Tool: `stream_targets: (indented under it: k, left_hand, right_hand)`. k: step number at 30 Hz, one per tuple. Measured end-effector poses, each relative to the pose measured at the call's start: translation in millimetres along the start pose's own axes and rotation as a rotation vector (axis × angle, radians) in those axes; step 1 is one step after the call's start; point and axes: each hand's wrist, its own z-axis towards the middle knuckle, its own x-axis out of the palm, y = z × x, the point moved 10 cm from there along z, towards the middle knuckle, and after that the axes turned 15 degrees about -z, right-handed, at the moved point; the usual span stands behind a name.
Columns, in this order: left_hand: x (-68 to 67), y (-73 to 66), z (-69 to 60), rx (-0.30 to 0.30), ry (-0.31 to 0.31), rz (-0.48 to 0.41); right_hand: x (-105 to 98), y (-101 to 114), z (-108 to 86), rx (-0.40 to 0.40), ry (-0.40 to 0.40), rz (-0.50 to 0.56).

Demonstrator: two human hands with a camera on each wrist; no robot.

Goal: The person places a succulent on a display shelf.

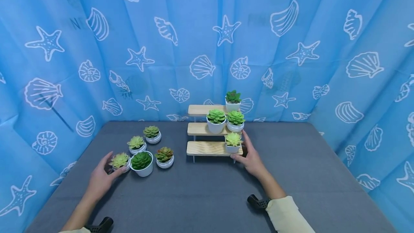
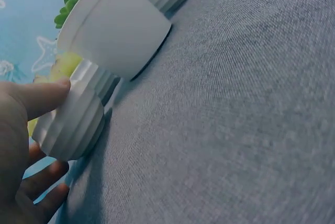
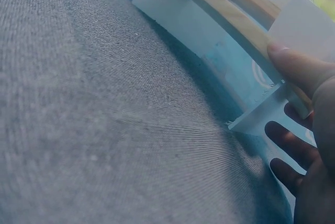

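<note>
Curtain (image 1: 42, 118) borders the left edge of the gray tabletop (image 1: 194, 200). Near it, the left hand (image 1: 101, 179) clasps the leftmost potted succulent (image 1: 119, 160) between thumb and fingers; a larger pot (image 1: 143, 170) stands just right, three small pots (image 1: 165, 163) nearby. A gap separates them from the wooden stand (image 1: 202, 110), whose four plants (image 1: 216, 116) crowd its right side. The right hand (image 1: 253, 161) grips the bottom shelf's (image 1: 205, 148) right end, with wide room to its right.

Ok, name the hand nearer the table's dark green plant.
Left. The left hand is just left of the dark green plant; the right hand grips the shelf, farther right.
</note>
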Motion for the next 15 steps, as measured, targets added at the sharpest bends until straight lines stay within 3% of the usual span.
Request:
stream_targets:
  k: [8,15]
  left_hand:
    - [-2.2,6.1,-1.0,-0.06,-0.055,0.002]
    - [-7.7,2.7,-5.7,-0.031,-0.115,-0.038]
  right_hand:
    - [1.3,1.5,-1.0,0.025,0.009,0.001]
    - [1.0,-0.3,-0.9,0.029,0.012,0.003]
